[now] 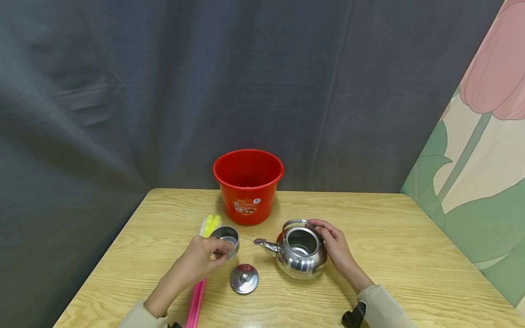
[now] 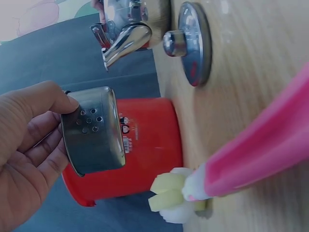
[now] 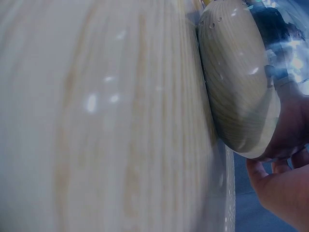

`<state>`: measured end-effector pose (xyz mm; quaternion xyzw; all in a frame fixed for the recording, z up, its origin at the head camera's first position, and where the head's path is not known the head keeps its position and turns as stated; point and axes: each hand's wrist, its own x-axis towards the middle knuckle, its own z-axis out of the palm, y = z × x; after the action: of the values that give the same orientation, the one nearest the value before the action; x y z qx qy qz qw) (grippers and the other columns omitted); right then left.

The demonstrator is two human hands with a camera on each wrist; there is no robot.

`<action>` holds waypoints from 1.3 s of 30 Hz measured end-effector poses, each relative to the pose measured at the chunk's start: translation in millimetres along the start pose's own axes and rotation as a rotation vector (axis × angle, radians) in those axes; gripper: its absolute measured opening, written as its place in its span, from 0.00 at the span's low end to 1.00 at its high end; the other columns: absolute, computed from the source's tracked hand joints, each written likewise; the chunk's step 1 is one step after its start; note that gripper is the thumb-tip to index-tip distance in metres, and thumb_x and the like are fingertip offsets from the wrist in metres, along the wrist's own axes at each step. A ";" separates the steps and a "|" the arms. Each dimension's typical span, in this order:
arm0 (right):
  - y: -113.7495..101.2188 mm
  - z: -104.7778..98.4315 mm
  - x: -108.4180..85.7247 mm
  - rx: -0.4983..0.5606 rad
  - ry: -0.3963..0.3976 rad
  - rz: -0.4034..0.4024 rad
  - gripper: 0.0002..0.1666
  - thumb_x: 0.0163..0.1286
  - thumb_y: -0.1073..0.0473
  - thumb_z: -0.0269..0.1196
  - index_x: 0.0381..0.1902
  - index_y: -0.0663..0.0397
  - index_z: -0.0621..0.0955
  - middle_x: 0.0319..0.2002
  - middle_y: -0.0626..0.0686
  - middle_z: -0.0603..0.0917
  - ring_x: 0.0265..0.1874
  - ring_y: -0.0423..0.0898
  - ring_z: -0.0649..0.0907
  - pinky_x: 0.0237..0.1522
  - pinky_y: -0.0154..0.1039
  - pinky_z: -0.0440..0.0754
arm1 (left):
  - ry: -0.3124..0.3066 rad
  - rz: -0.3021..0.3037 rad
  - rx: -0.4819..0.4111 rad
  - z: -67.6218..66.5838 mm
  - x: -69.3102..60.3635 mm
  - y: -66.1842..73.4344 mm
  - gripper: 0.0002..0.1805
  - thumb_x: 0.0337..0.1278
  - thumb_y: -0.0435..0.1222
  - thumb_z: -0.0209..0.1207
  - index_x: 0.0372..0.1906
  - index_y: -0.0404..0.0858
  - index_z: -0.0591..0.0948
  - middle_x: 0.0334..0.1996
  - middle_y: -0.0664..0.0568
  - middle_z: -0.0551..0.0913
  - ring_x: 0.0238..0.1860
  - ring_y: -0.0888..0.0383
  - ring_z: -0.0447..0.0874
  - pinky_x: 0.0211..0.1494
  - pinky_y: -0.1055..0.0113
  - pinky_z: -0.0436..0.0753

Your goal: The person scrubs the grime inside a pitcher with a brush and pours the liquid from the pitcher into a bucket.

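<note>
My left hand (image 1: pixel 203 257) pinches the rim of a small metal tea strainer (image 2: pixel 92 130), a cup with punched holes in its side. In the head view the strainer is above the table, left of the kettle. A shiny steel kettle (image 1: pixel 302 260) stands uncovered, its spout pointing left and its handle raised. My right hand (image 1: pixel 333 243) touches the kettle's right side near the handle; in the right wrist view its fingertips (image 3: pixel 257 170) meet the kettle's body. Between the two hands lies the kettle's round lid (image 1: pixel 244 279), knob up.
A red bucket (image 1: pixel 248 205) stands at the back of the wooden table (image 1: pixel 369 228). A brush with a pink handle (image 1: pixel 196 303) and yellow-white head (image 1: pixel 211 223) lies beneath my left hand. Dark cloth (image 1: pixel 254 91) hangs behind the table.
</note>
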<state>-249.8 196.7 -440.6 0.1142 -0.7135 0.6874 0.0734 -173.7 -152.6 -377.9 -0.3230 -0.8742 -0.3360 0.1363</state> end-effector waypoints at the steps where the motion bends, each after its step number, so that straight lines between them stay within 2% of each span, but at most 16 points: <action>1: -0.1 0.0 -0.1 0.003 0.000 -0.002 0.18 0.74 0.66 0.49 0.54 0.74 0.76 0.44 0.44 0.86 0.47 0.37 0.81 0.50 0.30 0.75 | -0.002 -0.010 -0.005 0.7 -1.3 -0.2 0.12 0.45 0.20 0.66 0.36 0.36 0.87 0.31 0.51 0.87 0.31 0.63 0.84 0.34 0.71 0.83; 6: -0.3 -0.2 0.0 -0.002 -0.002 -0.004 0.18 0.74 0.65 0.49 0.54 0.74 0.76 0.45 0.46 0.85 0.47 0.37 0.81 0.50 0.30 0.75 | -0.012 -0.049 -0.033 5.1 -9.3 -1.4 0.13 0.45 0.20 0.66 0.37 0.37 0.87 0.31 0.53 0.86 0.32 0.63 0.83 0.35 0.69 0.83; 12: -1.2 -0.7 -0.5 -0.005 -0.005 0.004 0.19 0.74 0.65 0.49 0.54 0.74 0.76 0.46 0.47 0.85 0.47 0.38 0.80 0.49 0.30 0.75 | -0.013 -0.065 -0.062 12.0 -19.0 -5.9 0.14 0.44 0.20 0.65 0.36 0.37 0.87 0.29 0.53 0.86 0.30 0.65 0.82 0.33 0.69 0.83; 19: -0.4 -0.7 0.2 0.010 -0.011 0.006 0.19 0.75 0.64 0.49 0.55 0.73 0.76 0.45 0.48 0.85 0.47 0.38 0.81 0.49 0.31 0.75 | 0.021 -0.029 -0.054 19.7 -26.2 -10.6 0.12 0.42 0.21 0.66 0.34 0.36 0.87 0.27 0.54 0.85 0.28 0.67 0.80 0.30 0.71 0.82; 22: -1.0 -0.3 -0.6 0.010 -0.007 0.004 0.19 0.75 0.65 0.49 0.55 0.74 0.76 0.46 0.50 0.85 0.47 0.38 0.81 0.49 0.31 0.75 | 0.022 -0.035 -0.036 22.0 -26.2 -13.1 0.12 0.41 0.21 0.66 0.34 0.36 0.87 0.27 0.54 0.85 0.28 0.68 0.80 0.29 0.70 0.82; 26: -1.7 0.2 -1.8 0.006 -0.001 0.002 0.19 0.75 0.65 0.49 0.55 0.74 0.76 0.46 0.51 0.85 0.46 0.38 0.81 0.49 0.31 0.75 | -0.011 -0.076 -0.023 24.7 -23.7 -16.9 0.13 0.41 0.21 0.65 0.35 0.36 0.87 0.27 0.54 0.85 0.28 0.68 0.79 0.30 0.71 0.82; 34: -2.1 0.6 -2.0 0.014 -0.010 -0.011 0.19 0.75 0.65 0.49 0.55 0.75 0.76 0.46 0.52 0.85 0.47 0.38 0.81 0.50 0.31 0.75 | -0.006 -0.064 -0.004 33.0 -17.5 -28.7 0.13 0.39 0.19 0.64 0.33 0.35 0.87 0.25 0.54 0.84 0.27 0.68 0.78 0.29 0.72 0.80; 39: -1.2 0.3 -1.5 0.007 -0.002 0.006 0.18 0.75 0.65 0.49 0.55 0.74 0.76 0.46 0.51 0.85 0.46 0.38 0.80 0.49 0.31 0.75 | -0.020 -0.111 -0.004 35.1 -15.8 -31.8 0.14 0.40 0.19 0.64 0.34 0.36 0.87 0.26 0.53 0.85 0.28 0.67 0.79 0.30 0.72 0.81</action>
<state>-248.0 196.5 -439.8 0.1132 -0.7115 0.6899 0.0702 -183.5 -154.4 -426.8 -0.2777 -0.8915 -0.3413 0.1079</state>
